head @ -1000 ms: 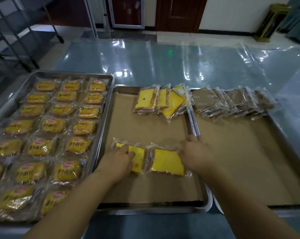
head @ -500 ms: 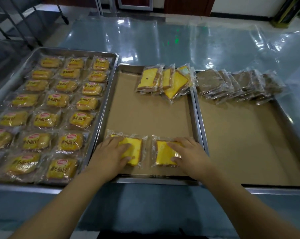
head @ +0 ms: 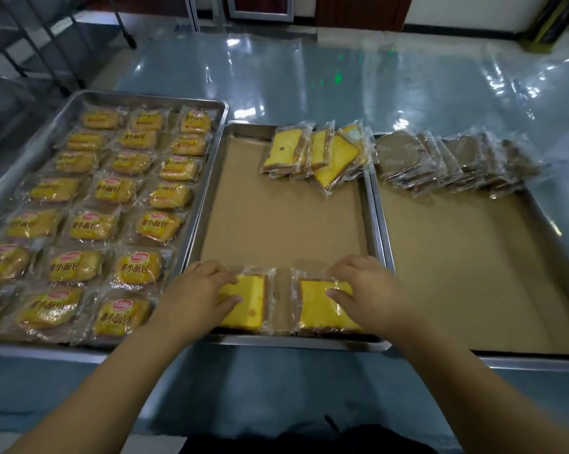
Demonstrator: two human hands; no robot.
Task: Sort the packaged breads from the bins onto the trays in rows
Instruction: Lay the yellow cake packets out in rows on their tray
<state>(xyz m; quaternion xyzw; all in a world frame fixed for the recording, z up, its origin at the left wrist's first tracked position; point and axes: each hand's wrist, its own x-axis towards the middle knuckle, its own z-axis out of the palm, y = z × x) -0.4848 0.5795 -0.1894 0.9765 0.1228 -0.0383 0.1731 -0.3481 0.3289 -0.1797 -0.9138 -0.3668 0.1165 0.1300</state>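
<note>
Three metal trays stand side by side. On the middle tray (head: 371,217), lined with brown paper, two packaged yellow cake slices lie at the near edge. My left hand (head: 198,290) grips the left slice (head: 248,301) and my right hand (head: 368,290) grips the right slice (head: 319,309), both pressed flat on the paper. A short leaning row of yellow slices (head: 316,155) stands at the tray's far end. The left tray (head: 47,122) is filled with rows of packaged small breads (head: 93,224). The right tray (head: 545,221) carries a row of brown packaged slices (head: 447,158) at its far end.
The trays rest on a table covered in shiny clear plastic (head: 342,77). A metal rack (head: 31,34) stands at the far left, and a door and wall lie beyond the table. The near table edge runs just below the trays.
Both hands have drawn the two yellow slices toward me to the middle tray's near edge and spread them a little apart. The view has tilted down.
</note>
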